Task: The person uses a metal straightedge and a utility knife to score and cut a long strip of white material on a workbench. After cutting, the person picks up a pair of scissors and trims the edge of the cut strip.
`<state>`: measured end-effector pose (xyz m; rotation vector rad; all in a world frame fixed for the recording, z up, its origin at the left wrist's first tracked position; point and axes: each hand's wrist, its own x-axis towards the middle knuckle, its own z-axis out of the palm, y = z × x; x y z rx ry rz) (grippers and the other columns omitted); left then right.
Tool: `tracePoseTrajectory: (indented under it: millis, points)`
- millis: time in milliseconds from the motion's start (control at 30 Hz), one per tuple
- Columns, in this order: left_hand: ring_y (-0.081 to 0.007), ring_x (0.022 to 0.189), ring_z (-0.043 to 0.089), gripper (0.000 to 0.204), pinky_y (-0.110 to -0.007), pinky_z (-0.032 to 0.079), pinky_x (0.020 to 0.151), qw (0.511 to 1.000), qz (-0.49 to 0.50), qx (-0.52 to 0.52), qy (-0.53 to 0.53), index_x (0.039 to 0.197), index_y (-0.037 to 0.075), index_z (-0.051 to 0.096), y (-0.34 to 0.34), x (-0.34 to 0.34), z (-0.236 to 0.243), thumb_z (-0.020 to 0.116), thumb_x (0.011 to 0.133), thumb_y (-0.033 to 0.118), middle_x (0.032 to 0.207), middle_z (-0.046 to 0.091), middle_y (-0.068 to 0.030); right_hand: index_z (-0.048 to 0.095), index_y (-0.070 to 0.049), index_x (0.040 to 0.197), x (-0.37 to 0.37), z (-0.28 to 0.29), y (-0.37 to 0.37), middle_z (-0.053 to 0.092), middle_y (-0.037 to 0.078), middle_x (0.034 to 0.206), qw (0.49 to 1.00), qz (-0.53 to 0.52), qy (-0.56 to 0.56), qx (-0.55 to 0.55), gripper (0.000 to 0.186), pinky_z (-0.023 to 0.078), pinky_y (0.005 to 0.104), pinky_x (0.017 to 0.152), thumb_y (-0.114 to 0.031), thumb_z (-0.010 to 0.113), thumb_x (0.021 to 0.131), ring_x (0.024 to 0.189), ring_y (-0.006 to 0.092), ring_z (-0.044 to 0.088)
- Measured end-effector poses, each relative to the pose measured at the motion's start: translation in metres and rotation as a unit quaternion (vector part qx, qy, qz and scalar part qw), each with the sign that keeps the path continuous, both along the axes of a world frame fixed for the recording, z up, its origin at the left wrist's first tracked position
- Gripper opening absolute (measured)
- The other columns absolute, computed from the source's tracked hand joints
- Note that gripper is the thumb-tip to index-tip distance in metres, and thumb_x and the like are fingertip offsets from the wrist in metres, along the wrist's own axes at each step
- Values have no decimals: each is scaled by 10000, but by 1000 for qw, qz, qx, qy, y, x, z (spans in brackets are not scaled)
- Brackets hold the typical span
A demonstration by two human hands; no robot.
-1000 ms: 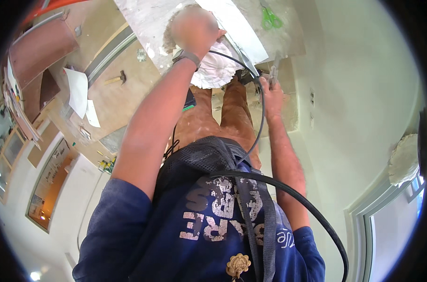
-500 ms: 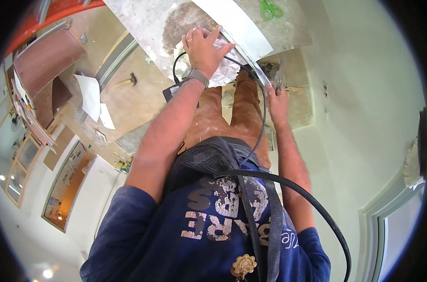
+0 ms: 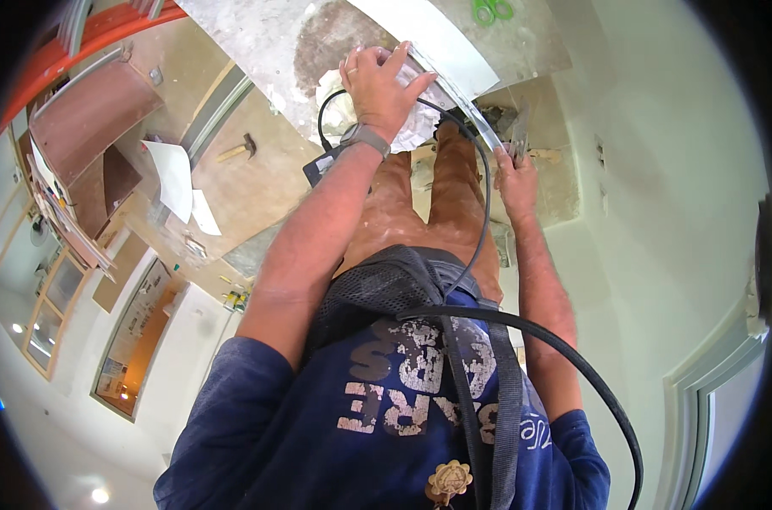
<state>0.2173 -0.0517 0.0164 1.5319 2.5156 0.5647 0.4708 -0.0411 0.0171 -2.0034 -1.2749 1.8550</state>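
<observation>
Since the earlier frame of one second ago, the bare left hand, which wore a grey-banded watch at its wrist, had moved nearer to the body along a long, thin, silvery strip. The strip lay slantwise along the edge of a smooth white sheet, over the pale, dusty worktop, and its near end reached the bare right hand. The left hand was open, with its fingers spread, and the index fingertip and the thumb touched the strip. The right hand was closed around the near end of the strip; a clear, blurred piece stood just beside its fingers, and I could not tell if it was also held. Under the left hand there was a crumpled white bundle, and a thin black cable passed between the two hands. Scissors with bright green handles lay beyond the sheet, and a hammer with a wooden handle lay well apart, to the left.
</observation>
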Motion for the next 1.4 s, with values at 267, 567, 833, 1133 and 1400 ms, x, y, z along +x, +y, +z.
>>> tracePoseTrajectory:
  millis: [267, 567, 833, 1133, 1400]
  points:
    - [-349, 1150, 339, 519, -546, 179, 1038, 997, 36, -39, -51, 1095, 201, 657, -1, 4, -4, 748, 653, 458, 1015, 460, -48, 624, -21, 915, 1, 2, 3, 569, 6, 672, 1000, 11, -4, -4, 226, 411, 256, 537, -238, 624, 851, 576, 78, 487]
    - [-323, 1057, 385, 515, -468, 241, 996, 999, 20, -26, 5, 1055, 147, 686, 1, 5, -2, 740, 667, 481, 978, 470, -77, 617, -39, 884, 4, 0, 7, 521, -10, 607, 1000, 13, -10, -19, 231, 392, 255, 490, -266, 634, 844, 524, 72, 468]
    - [-325, 1067, 396, 517, -470, 252, 989, 999, 21, -35, 3, 1046, 158, 693, 1, 4, -3, 743, 655, 491, 972, 489, -81, 618, -40, 883, 1, 6, 8, 515, -13, 594, 1000, -3, 9, -23, 230, 390, 249, 458, -266, 641, 842, 502, 70, 469]
    - [-352, 1117, 385, 534, -482, 246, 1003, 999, 25, -45, -5, 1066, 162, 685, 2, 5, 0, 743, 653, 497, 979, 496, -79, 623, -36, 933, 4, 1, 8, 532, -20, 657, 998, -29, 42, -29, 229, 404, 220, 455, -234, 665, 826, 524, 35, 461]
    - [-334, 1113, 376, 513, -485, 217, 1017, 998, 40, -35, -14, 1070, 173, 681, 1, 7, -2, 740, 665, 482, 968, 478, -53, 563, -6, 1073, 3, 27, 26, 598, 219, 991, 974, 159, -59, 148, 346, 464, 404, 773, -302, 471, 917, 881, 382, 576]
